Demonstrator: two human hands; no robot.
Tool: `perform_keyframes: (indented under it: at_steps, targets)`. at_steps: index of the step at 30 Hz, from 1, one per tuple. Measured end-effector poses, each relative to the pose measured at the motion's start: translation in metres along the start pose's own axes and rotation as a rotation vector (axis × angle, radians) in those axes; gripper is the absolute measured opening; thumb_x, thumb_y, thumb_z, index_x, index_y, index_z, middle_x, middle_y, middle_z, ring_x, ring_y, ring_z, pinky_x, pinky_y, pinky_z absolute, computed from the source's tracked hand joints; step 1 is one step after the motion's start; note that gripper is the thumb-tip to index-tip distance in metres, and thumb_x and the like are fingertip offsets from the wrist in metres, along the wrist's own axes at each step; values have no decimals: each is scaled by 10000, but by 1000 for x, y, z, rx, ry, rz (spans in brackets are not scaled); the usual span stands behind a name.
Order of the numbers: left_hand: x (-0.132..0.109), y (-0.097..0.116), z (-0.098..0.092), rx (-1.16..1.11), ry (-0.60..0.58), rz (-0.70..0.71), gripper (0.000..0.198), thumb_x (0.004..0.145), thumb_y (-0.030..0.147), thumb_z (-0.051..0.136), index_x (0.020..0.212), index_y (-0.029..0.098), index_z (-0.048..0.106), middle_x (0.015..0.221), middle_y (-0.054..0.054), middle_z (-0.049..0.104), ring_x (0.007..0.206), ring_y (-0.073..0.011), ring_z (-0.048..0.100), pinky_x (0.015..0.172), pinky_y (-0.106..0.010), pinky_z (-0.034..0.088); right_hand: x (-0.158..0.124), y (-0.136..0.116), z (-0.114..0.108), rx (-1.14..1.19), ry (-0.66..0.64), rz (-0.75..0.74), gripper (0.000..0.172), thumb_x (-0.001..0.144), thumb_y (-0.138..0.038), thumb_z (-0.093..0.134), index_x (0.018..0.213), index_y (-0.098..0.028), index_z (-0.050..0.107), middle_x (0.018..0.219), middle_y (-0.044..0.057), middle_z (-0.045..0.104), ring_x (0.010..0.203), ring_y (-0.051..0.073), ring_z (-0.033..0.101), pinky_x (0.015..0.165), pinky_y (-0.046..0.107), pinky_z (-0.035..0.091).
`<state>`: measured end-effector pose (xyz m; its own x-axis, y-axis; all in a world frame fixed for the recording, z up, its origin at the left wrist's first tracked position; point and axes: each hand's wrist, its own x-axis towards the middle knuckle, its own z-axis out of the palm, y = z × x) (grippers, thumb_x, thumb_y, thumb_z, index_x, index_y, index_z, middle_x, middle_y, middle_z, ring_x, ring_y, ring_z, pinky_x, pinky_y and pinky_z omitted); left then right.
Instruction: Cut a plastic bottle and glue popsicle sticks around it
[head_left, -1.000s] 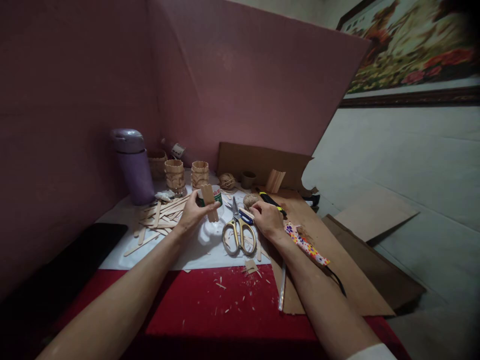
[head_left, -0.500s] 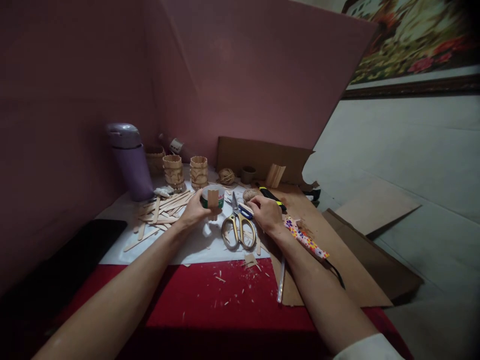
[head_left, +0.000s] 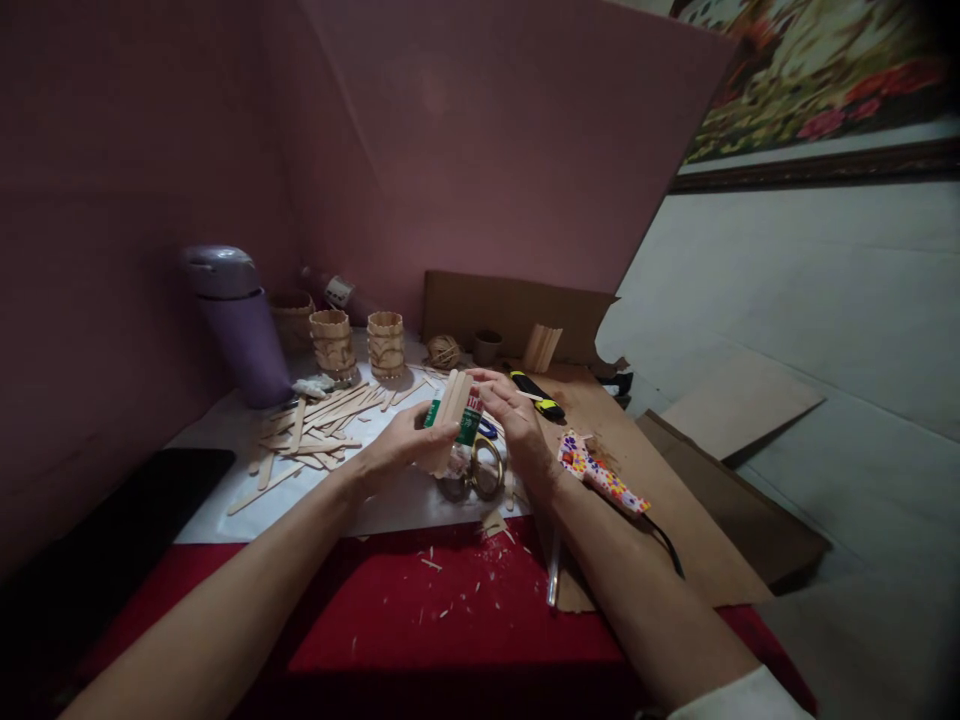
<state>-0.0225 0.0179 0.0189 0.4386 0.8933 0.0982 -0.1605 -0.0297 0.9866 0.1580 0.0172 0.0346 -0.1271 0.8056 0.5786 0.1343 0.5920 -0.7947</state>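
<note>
In my left hand (head_left: 409,440) is a small green-and-white container (head_left: 468,424), tilted, its fingers closed around the lower left side. Flat wooden craft sticks (head_left: 453,398) stand side by side against its near face. My right hand (head_left: 517,415) closes on the right side of the container, with the fingertips partly hidden behind it. A thin pale strip shows by the right fingers; I cannot tell whether they hold it. Directly below and behind the container lie gold-handled scissors (head_left: 489,470), their blades hidden from view.
Loose craft sticks (head_left: 322,425) lie on white paper at left, near a purple bottle (head_left: 244,335). Behind stand stick-covered cups (head_left: 385,345), a twine ball (head_left: 443,351) and a small pot (head_left: 487,347). A utility knife (head_left: 538,396) and flowered glue gun (head_left: 604,475) rest on cardboard (head_left: 675,540).
My left hand has moved right and tilted the container, which now hides the scissor blades. My right hand has come from beside the twine-coloured lump onto the container.
</note>
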Motion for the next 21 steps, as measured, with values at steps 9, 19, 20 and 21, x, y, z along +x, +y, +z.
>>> perform_keyframes:
  at_steps: [9, 19, 20, 21]
  targets:
    - [-1, 3, 2, 230, 110, 93, 535, 618, 508, 826, 986, 154, 665, 880, -56, 678, 779, -227, 628, 661, -313, 494, -2, 2, 6, 86, 24, 65, 212, 774, -367, 680, 647, -205, 631, 1173, 89, 639, 1180, 273, 551, 1036, 426, 389]
    - [1, 0, 2, 455, 155, 291, 458, 651, 461, 813, 988, 187, 667, 934, -38, 657, 828, -215, 596, 727, -314, 474, -1, -3, 3, 84, -19, 1, 155, 783, -381, 710, 775, -226, 713, 1208, 68, 648, 1185, 262, 556, 1064, 433, 379]
    - [1, 0, 2, 489, 168, 319, 463, 653, 448, 814, 1009, 193, 666, 950, -38, 661, 843, -217, 599, 743, -316, 475, -1, -4, 3, 84, -25, -3, 145, 774, -372, 721, 788, -228, 721, 1209, 69, 648, 1179, 262, 557, 1063, 434, 378]
    - [1, 0, 3, 519, 187, 344, 477, 652, 436, 816, 1036, 197, 663, 960, -38, 666, 852, -221, 603, 751, -316, 476, -1, -5, 3, 84, -33, -5, 137, 768, -365, 728, 797, -231, 728, 1209, 68, 647, 1175, 261, 556, 1062, 435, 379]
